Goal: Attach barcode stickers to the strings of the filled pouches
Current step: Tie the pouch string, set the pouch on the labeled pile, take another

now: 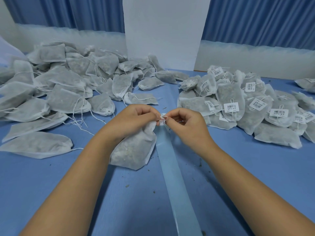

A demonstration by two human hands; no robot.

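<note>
A filled white mesh pouch [134,150] lies on the blue table in front of me, its neck pointing up toward my hands. My left hand [136,118] grips the pouch's gathered neck, fingers curled. My right hand [185,123] pinches a small white barcode sticker [162,119] together with the pouch's thin string, right where both hands meet. The sticker is folded and mostly hidden by my fingertips. A pale blue backing strip [173,176] runs from under my hands toward the near edge.
A large heap of pouches without stickers [68,86] covers the table's left and back. A heap of pouches with barcode stickers [247,104] lies on the right. A white board [163,31] stands at the back. Small crumbs dot the blue table [255,167].
</note>
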